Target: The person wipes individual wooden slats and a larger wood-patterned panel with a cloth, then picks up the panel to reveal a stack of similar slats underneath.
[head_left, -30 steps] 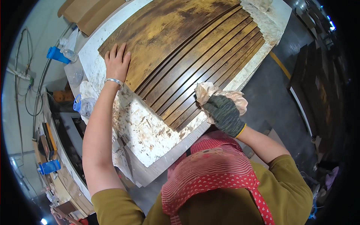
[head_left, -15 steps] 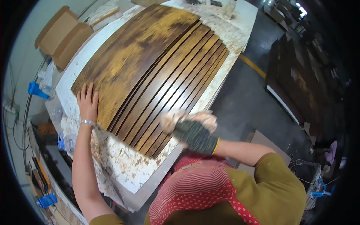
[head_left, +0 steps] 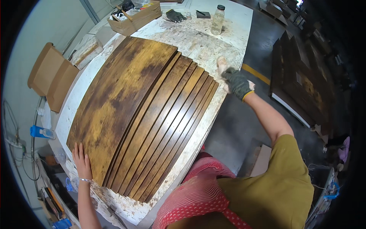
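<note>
A stack of glossy brown wood-grain boards (head_left: pixel 118 95) is fanned out in steps, so the lower ones show as strips along the right. My left hand (head_left: pixel 81 160) is bare and lies flat on the top board's near-left corner, fingers stretched out. My right hand (head_left: pixel 238 83), in a dark grey knit glove with a yellow cuff, is closed round a pale cloth (head_left: pixel 222 65). It is off the far-right end of the strips, over the table's right edge. Its fingers are partly hidden by the cloth.
The white, stained worktable (head_left: pixel 198 45) carries a bottle (head_left: pixel 218 20), a dark glove (head_left: pixel 175 16) and a cardboard box of odds and ends (head_left: pixel 135 17) at the back. An open brown carton (head_left: pixel 53 76) is at left. Dark panels (head_left: pixel 301 84) stand on the floor to the right.
My right hand has swept the cloth from the near end of the strips to beyond their far-right end. The left hand stays on the top board; the view has shifted.
</note>
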`<state>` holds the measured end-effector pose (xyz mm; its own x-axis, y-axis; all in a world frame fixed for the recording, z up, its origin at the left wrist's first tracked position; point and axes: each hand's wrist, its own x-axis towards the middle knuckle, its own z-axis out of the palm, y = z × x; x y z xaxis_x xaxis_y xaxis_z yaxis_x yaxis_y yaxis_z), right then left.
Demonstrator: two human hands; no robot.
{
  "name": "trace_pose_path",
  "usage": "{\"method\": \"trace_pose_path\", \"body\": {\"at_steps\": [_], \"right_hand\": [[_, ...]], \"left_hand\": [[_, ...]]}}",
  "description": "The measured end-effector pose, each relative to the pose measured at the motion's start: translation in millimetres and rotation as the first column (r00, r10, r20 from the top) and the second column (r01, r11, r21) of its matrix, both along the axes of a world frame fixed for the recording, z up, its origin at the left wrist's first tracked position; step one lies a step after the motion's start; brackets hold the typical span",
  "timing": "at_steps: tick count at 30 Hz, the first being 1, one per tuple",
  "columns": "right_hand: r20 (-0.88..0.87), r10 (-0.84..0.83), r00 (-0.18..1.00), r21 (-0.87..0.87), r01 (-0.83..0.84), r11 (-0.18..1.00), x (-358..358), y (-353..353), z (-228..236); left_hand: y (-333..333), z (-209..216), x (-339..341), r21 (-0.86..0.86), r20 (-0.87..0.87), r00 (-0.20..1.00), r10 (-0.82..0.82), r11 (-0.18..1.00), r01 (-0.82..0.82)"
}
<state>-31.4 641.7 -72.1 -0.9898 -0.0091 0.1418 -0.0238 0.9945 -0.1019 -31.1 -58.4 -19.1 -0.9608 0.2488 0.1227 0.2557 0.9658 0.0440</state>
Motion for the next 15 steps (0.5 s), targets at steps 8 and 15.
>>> {"method": "trace_pose_path", "body": {"at_steps": [8, 15], "right_hand": [[-0.503, 0.423, 0.754, -0.727, -0.633, 0.265, 14, -100, -20], [0.101, -0.109, 0.989, -0.976, 0.120, 0.180, -10, -27, 3]], "left_hand": [[-5, 16, 8, -0.197, 0.080, 0.996, 0.025, 0.980, -0.009], [15, 14, -5, -0.143, 0.086, 0.995, 0.060, 0.989, -0.047]]}}
